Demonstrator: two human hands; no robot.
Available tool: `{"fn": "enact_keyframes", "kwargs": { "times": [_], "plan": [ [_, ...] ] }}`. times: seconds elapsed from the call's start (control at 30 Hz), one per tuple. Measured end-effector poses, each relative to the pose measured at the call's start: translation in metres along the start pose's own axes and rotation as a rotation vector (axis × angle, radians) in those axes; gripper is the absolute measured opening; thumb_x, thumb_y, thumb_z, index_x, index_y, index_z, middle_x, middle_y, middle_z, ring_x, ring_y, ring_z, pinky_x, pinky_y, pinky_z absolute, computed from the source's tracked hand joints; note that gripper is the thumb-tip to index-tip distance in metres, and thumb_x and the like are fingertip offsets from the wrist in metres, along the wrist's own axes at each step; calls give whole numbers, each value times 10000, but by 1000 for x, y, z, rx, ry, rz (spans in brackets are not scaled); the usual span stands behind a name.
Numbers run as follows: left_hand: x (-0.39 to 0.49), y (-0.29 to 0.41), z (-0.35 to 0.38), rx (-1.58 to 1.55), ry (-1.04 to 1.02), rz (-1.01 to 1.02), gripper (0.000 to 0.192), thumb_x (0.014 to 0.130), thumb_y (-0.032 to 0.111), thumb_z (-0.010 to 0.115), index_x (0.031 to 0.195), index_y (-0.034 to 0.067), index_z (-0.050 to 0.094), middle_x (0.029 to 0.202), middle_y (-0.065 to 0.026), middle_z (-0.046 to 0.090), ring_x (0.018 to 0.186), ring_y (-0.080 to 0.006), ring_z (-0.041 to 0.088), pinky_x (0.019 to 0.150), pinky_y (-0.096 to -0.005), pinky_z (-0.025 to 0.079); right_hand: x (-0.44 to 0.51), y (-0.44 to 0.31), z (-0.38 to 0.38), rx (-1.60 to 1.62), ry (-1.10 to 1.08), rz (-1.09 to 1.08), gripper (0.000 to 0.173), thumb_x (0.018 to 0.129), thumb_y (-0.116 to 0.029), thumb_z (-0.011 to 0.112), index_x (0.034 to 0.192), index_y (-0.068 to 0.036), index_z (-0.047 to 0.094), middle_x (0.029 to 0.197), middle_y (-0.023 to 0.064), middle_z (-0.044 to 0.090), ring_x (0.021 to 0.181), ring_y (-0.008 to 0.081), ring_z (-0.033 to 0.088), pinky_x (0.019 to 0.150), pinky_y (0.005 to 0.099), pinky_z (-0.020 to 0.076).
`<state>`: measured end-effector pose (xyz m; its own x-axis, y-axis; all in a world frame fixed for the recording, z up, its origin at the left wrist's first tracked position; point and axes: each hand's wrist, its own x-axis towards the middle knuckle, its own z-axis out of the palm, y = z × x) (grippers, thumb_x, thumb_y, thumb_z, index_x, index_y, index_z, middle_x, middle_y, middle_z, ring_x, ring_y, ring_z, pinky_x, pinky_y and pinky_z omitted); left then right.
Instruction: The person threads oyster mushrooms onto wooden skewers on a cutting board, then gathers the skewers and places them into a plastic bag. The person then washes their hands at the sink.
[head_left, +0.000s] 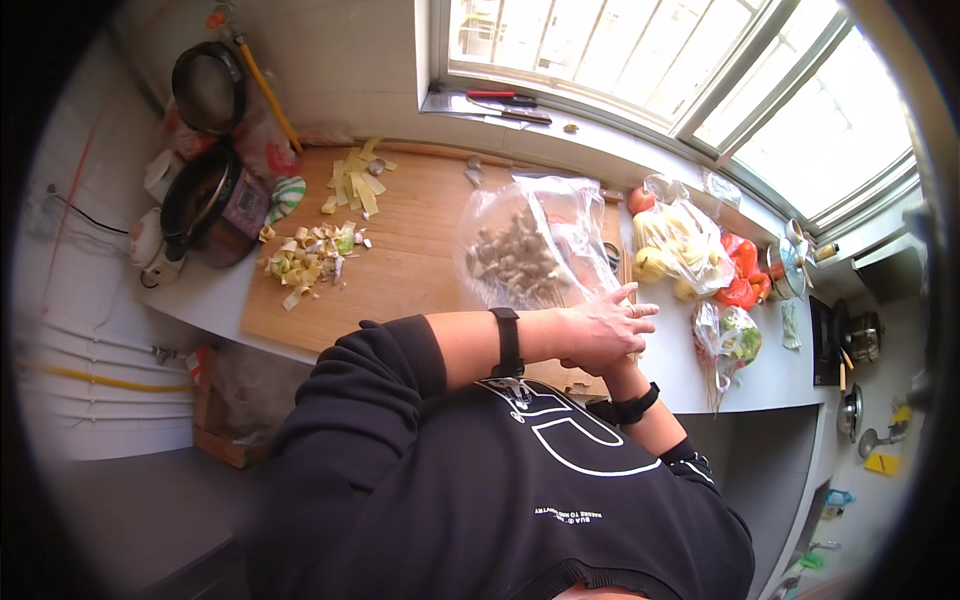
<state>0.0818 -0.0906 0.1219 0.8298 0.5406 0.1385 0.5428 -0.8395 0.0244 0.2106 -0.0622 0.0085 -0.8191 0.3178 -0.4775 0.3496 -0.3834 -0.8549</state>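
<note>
My left hand (611, 328) lies across my right hand (619, 367), its fingers spread and pointing right. No object shows in the left hand. Most of the right hand is hidden beneath it, so whether it grips anything is unclear. Just beyond both hands, a clear plastic bag (589, 225) rests on a large wooden board (409, 259). Small grey-brown pieces, apparently mushrooms (517, 255), fill its left side. Dark scissor handles (613, 257) are partly visible beside the bag. Yellow flat strips (352, 180) and a heap of chopped yellowish pieces (307, 259) lie at the board's left.
An open electric cooker (244, 210) stands left of the board. Knives (517, 115) lie on the windowsill. Along the counter to the right are a bag of yellow produce (679, 236), a red bag (742, 262), a bag of greens (739, 337) and a glass-lidded pot (786, 270).
</note>
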Motion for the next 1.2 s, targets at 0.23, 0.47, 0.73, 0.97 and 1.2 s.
{"fn": "enact_keyframes", "kwargs": {
  "times": [0.23,0.47,0.73,0.97,1.2],
  "plan": [
    [-73,-21,24,-315,702,-553,738,747,312,785,1375,131,443,1452,-157,364,1433,-330,258,1150,-562,110,-3,-23,4,474,16,32,216,1028,-155,448,1234,-106,492,637,-69,305,499,38,269,414,192,221],
    [-159,-20,105,-1020,582,-1486,365,911,207,670,1194,31,522,1158,-134,561,1081,-219,551,953,-357,437,2,-30,13,793,57,33,218,1069,-182,378,1230,-74,479,637,-71,281,490,39,245,402,187,198],
    [-183,-7,77,-1497,460,-852,192,1023,202,539,1066,30,613,903,-20,652,886,-102,603,851,-276,485,-12,-40,5,1281,-26,67,227,1062,-164,352,856,-110,430,632,-52,295,471,46,229,342,180,158],
    [-155,11,54,-1514,159,-677,205,1032,188,516,1038,9,616,905,-13,628,875,-104,594,841,-272,489,24,-18,-7,1017,27,89,305,1036,-124,310,733,-127,344,631,-50,281,468,53,211,343,200,153],
    [-159,7,21,-881,84,-662,150,891,143,682,978,30,636,938,-125,636,907,-283,598,835,-376,478,63,6,-2,732,94,28,281,1038,-169,405,758,-142,400,611,-64,298,469,42,234,380,199,168]
  ]
}}
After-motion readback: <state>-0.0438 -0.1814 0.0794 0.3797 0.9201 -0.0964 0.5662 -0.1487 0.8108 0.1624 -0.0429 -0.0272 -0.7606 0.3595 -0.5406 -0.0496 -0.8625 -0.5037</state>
